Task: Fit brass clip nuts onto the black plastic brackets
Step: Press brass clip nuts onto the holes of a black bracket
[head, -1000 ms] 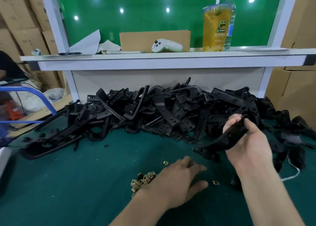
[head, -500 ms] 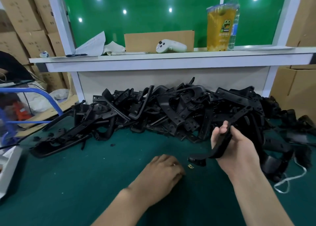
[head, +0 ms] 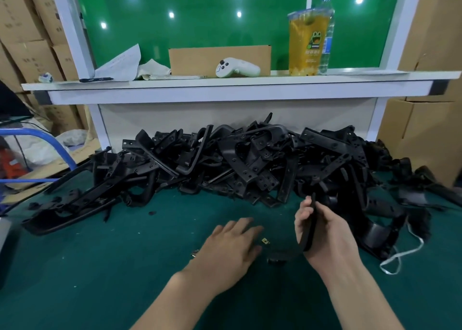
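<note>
So the narrow black plastic bracket (head: 308, 226) is up off the table in the right hand (head: 327, 237), standing pretty much on edge. Its lower end drops toward the mat and goes blurry, so I can't tell if it touches down. A small square brass clip nut (head: 265, 241) sits loose on the green mat (head: 100, 267), between the two hands and just beside the left hand's fingertips. There's another brass speck by the left thumb side, too small to call.

What could go wrong, imo: that nut is tiny and lies flat on soft felt, so a sloppy pinch could flick it away under the heap. The bracket is also gripped around the middle, so its free end could swing when the clip gets pushed on, and the nut could go on crooked.

Hands: right hand has thumb and fingers curled around the bracket, wrist cocked back, forearm coming in from the lower right. Left hand (head: 230, 247) hovers palm-down low over the mat, fingers straight-ish and close together, gripping nothing I can see.

Behind all that is a big heap of black brackets (head: 225, 164) against the back panel. Above it, a white shelf (head: 225, 89) holds a tall yellow drink cup (head: 306, 44) and a white controller (head: 237, 67).
</note>
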A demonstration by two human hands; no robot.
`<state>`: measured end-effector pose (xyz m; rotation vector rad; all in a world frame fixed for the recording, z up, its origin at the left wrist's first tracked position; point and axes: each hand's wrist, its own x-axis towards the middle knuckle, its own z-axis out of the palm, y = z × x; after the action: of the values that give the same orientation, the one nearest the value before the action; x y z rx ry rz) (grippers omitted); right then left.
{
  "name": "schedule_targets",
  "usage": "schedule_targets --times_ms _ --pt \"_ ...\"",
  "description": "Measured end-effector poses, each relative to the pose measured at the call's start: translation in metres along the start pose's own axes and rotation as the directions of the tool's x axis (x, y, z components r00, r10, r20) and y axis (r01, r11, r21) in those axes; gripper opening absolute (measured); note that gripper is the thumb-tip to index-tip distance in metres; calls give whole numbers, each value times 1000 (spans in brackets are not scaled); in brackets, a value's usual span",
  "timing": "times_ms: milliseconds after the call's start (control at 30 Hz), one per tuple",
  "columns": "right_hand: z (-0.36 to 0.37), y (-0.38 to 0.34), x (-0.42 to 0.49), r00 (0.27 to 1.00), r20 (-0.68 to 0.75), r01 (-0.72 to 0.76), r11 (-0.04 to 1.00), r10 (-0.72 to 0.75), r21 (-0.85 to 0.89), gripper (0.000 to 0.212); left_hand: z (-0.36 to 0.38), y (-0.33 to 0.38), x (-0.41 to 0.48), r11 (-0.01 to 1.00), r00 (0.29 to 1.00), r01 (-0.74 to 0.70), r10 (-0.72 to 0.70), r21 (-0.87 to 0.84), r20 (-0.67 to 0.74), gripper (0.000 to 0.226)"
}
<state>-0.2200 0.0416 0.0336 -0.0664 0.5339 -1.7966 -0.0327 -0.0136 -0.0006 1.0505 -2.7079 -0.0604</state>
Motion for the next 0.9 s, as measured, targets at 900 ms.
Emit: schedule_targets --times_ms 900 --pt "-6 17 11 986 149 37 974 -72 225 36 -13 18 -38 452 868 128 -482 -883 -121 21"
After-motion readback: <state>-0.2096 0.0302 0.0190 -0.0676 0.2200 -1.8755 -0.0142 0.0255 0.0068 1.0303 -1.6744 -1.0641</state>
